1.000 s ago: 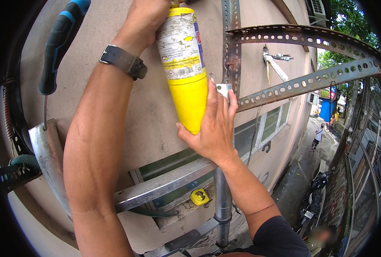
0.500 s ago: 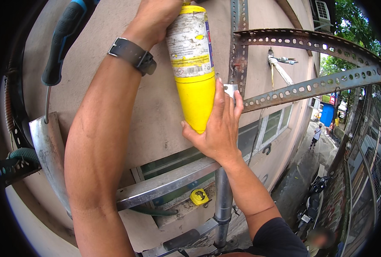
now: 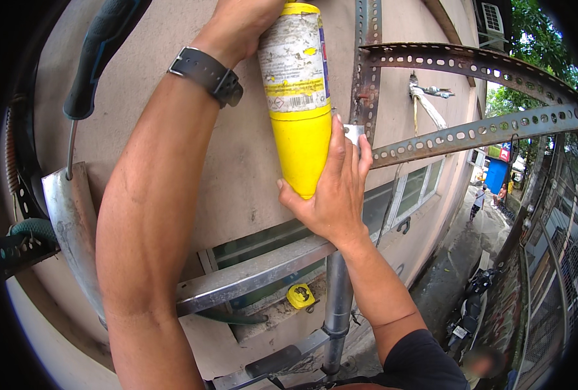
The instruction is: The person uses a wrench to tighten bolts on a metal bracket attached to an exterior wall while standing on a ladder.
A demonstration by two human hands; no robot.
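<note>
A yellow gas cylinder with a scuffed white label stands nearly upright in front of the wall, tapering toward its lower end. My left hand is closed at its top, partly cut off by the upper edge, so its fingers are hidden. Around the bottom of the cylinder my right hand is cupped, thumb to the left and fingers along the right side. Just behind those fingertips shows a small shiny metal plate with a hole, beside an upright slotted steel angle.
Slotted steel angle arms project to the right. A square metal rail crosses below my hands, joined near a round post. A yellow tape measure lies on a ledge. At left, a screwdriver stands by a curved metal piece.
The cylinder and my left hand have shifted slightly to the right. My right hand keeps its place at the cylinder's bottom. The view has turned a little.
</note>
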